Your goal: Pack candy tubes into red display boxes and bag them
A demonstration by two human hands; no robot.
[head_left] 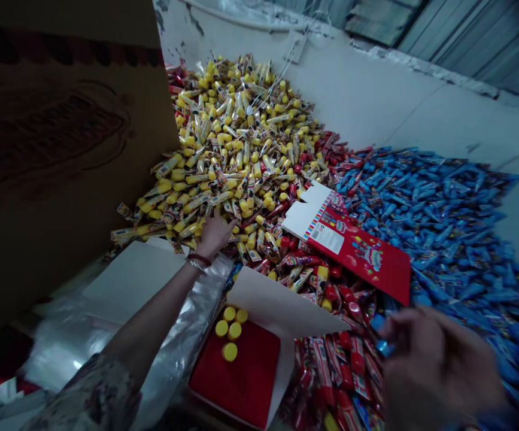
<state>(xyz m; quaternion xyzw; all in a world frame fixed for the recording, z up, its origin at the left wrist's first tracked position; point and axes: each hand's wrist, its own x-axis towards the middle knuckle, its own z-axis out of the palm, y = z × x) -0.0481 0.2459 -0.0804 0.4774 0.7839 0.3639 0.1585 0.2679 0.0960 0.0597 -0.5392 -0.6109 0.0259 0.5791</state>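
My left hand [215, 235] reaches into a heap of yellow-capped candy tubes [236, 149], its thumb and index finger apart. Some of its fingertips are hidden among the tubes. At the lower right, my right hand [439, 359] is smeared by motion. Blue-capped tubes [381, 338] show at its fingertips, pinched there. Between my hands stands an open carton with a white flap [281, 302] and a red inside [252, 377]. Several yellow caps [230, 351] point upward in its far left part.
A large brown cardboard box [61, 149] blocks the left side. Blue tubes [434, 209] are heaped at right, red tubes [326, 365] at front. A flat red-and-white carton [362, 251] lies across the piles. Clear plastic [205, 299] lies beneath my left arm. Behind rises a pale wall [376, 102].
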